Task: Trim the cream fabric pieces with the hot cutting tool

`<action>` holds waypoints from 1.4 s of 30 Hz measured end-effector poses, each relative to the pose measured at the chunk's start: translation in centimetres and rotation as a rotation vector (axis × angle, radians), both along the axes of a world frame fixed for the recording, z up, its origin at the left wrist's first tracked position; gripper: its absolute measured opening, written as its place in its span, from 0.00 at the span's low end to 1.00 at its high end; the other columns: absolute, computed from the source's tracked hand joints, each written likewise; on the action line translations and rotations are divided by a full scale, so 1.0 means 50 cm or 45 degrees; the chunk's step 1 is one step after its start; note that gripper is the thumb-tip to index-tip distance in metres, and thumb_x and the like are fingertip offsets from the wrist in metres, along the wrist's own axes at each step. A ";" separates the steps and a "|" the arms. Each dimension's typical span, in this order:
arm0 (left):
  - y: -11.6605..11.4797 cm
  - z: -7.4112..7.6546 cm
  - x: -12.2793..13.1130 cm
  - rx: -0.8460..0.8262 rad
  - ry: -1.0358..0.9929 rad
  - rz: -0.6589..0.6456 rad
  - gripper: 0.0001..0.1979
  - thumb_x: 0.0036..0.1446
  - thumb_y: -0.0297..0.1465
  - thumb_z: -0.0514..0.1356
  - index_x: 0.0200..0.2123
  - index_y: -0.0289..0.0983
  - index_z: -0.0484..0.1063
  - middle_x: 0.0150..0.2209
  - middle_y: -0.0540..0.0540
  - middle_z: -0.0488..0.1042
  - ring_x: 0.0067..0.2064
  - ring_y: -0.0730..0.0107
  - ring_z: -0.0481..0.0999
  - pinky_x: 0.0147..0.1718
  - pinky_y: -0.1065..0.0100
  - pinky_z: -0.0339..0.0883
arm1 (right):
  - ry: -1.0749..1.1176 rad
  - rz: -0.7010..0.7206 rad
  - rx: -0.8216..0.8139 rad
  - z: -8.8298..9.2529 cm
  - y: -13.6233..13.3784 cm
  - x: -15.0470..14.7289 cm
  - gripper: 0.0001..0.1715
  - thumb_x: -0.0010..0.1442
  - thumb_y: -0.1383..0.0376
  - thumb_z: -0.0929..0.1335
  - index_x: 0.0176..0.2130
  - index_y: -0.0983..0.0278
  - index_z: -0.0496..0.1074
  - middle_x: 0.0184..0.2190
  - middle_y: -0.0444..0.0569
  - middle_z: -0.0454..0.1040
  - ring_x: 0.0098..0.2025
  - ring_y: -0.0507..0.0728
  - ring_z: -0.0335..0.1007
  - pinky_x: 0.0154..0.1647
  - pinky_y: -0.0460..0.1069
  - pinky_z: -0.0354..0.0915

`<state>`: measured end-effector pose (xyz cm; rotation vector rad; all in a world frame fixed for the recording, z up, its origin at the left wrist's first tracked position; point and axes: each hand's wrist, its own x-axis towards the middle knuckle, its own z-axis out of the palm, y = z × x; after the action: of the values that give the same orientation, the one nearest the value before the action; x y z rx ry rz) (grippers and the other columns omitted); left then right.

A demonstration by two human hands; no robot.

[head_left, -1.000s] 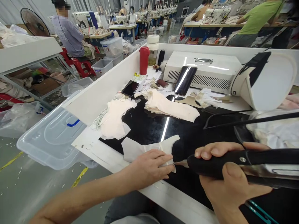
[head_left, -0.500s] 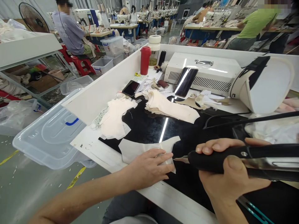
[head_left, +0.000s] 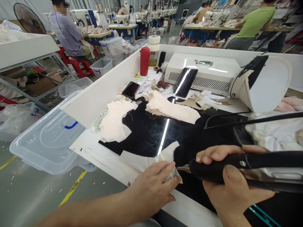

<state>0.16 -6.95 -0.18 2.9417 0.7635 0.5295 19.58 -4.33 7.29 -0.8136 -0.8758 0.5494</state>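
Note:
My left hand grips the right end of a thin white fabric piece, which is creased and raised around the fingers. The piece lies across the front edge of a glossy black board. My right hand is wrapped round a thick black-handled tool with a metal lever on its side. Its thin metal tip points left, close to the fabric by my left fingers; whether they touch I cannot tell. A stack of cream fabric pieces and a smaller pile of cream pieces lie farther back.
Behind the board stand a white vented metal box, a red bottle and two phones, one a black phone. A cable runs at right. Teal-handled tweezers lie near my right wrist. A clear lidded bin stands left.
My left hand has moved slightly down and towards me, drawing the fabric's right end with it and creasing it. The tool has dropped slightly in view. The whole view has shifted a little.

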 end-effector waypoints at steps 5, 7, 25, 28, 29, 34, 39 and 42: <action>-0.040 0.027 -0.002 0.081 -0.055 0.016 0.22 0.81 0.39 0.64 0.67 0.29 0.76 0.68 0.36 0.80 0.75 0.57 0.74 0.78 0.60 0.64 | -0.042 0.070 0.044 -0.006 -0.039 0.009 0.23 0.59 0.59 0.84 0.49 0.54 0.76 0.30 0.37 0.78 0.24 0.55 0.71 0.25 0.52 0.75; -0.019 0.038 -0.003 0.112 -0.092 -0.071 0.14 0.81 0.30 0.61 0.60 0.27 0.79 0.61 0.39 0.85 0.68 0.60 0.80 0.79 0.59 0.63 | -0.059 0.065 0.054 -0.007 -0.045 0.010 0.22 0.61 0.59 0.84 0.50 0.54 0.77 0.29 0.38 0.77 0.24 0.55 0.72 0.24 0.51 0.75; 0.172 0.026 -0.044 -0.111 -0.078 -0.444 0.14 0.84 0.26 0.54 0.60 0.32 0.80 0.59 0.40 0.86 0.63 0.63 0.85 0.67 0.63 0.79 | -0.029 0.118 0.075 -0.026 -0.047 -0.004 0.24 0.64 0.62 0.83 0.55 0.53 0.76 0.32 0.41 0.80 0.28 0.56 0.76 0.30 0.52 0.77; 0.170 0.036 -0.044 -0.107 -0.071 -0.426 0.15 0.86 0.31 0.54 0.60 0.34 0.80 0.57 0.42 0.86 0.60 0.64 0.86 0.65 0.64 0.80 | -0.065 0.101 0.074 -0.029 -0.048 -0.004 0.24 0.66 0.61 0.82 0.56 0.53 0.76 0.33 0.42 0.80 0.28 0.56 0.76 0.31 0.52 0.76; 0.170 0.040 -0.045 -0.102 -0.068 -0.429 0.15 0.86 0.31 0.54 0.60 0.35 0.80 0.57 0.42 0.86 0.59 0.64 0.86 0.64 0.64 0.80 | -0.076 0.095 0.076 -0.029 -0.047 -0.005 0.23 0.66 0.60 0.82 0.56 0.53 0.76 0.32 0.42 0.80 0.28 0.56 0.76 0.30 0.52 0.76; 0.172 0.057 -0.050 -0.082 -0.036 -0.467 0.14 0.86 0.33 0.55 0.61 0.37 0.79 0.57 0.41 0.83 0.59 0.63 0.84 0.63 0.65 0.79 | -0.091 0.060 0.065 -0.020 -0.042 -0.007 0.23 0.64 0.58 0.82 0.54 0.53 0.76 0.30 0.41 0.79 0.25 0.57 0.75 0.27 0.53 0.76; 0.169 0.061 -0.054 -0.051 0.004 -0.470 0.13 0.84 0.36 0.58 0.61 0.39 0.79 0.56 0.39 0.81 0.59 0.61 0.83 0.63 0.62 0.80 | -0.169 0.062 0.088 -0.010 -0.036 -0.008 0.20 0.65 0.59 0.80 0.53 0.50 0.75 0.30 0.40 0.79 0.22 0.57 0.73 0.23 0.52 0.75; 0.168 0.055 -0.054 -0.026 0.039 -0.476 0.13 0.83 0.35 0.60 0.62 0.39 0.80 0.57 0.38 0.80 0.59 0.60 0.83 0.63 0.60 0.80 | -0.179 0.047 0.071 -0.006 -0.034 -0.009 0.19 0.64 0.59 0.80 0.52 0.49 0.76 0.29 0.39 0.78 0.22 0.57 0.72 0.22 0.53 0.75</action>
<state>-2.56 1.44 2.56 2.9706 0.2055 0.4414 19.12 -6.03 6.99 -0.7935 -1.0323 0.5023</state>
